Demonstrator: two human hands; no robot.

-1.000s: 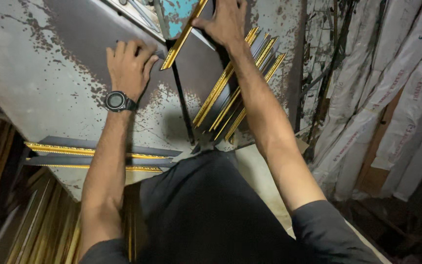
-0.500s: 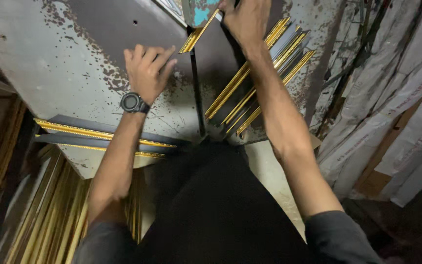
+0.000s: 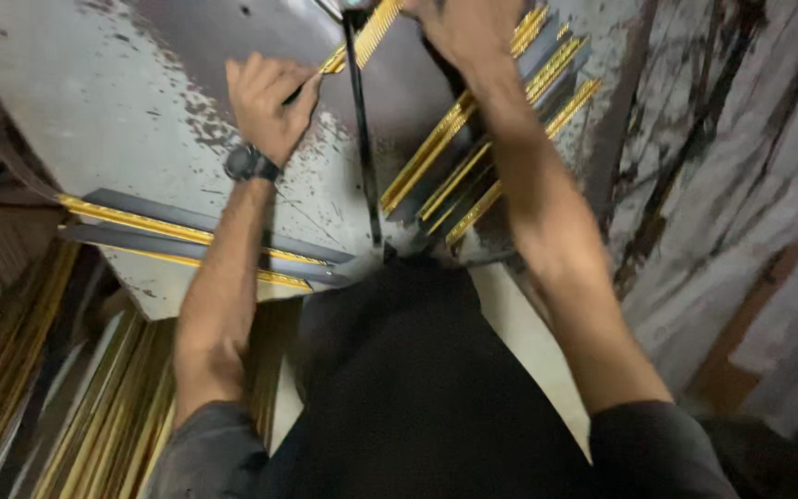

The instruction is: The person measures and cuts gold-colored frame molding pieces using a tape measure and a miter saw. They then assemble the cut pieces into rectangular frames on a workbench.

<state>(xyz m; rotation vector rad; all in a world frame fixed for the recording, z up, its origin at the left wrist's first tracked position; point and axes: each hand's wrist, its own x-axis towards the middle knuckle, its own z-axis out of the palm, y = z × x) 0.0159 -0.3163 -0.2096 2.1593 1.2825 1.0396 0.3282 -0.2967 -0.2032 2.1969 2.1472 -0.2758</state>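
- The left hand point(image 3: 265, 102) has been slid up and to the right across the grey metal table point(image 3: 94, 102); 1 second ago it lay flat and spread out on the plate
- Now its fingers are curled and pinched on the lower end of the gold strip point(image 3: 362, 37), so the strip is gripped there
- The right hand point(image 3: 459, 28) is seen at the top edge, by the upper part of the same strip; whether the strip is gripped by it cannot be told, because the hand is cut off by the edge
- The strip is laid slanted on the table, just left of a thin black bar point(image 3: 362, 139)
- The strip is now judged to be steadied at both ends
- More gold strips point(image 3: 473, 157) are kept on the right, and 2 long ones point(image 3: 187, 240) near the table's front edge
- A black watch point(image 3: 249, 164) is worn on the left wrist
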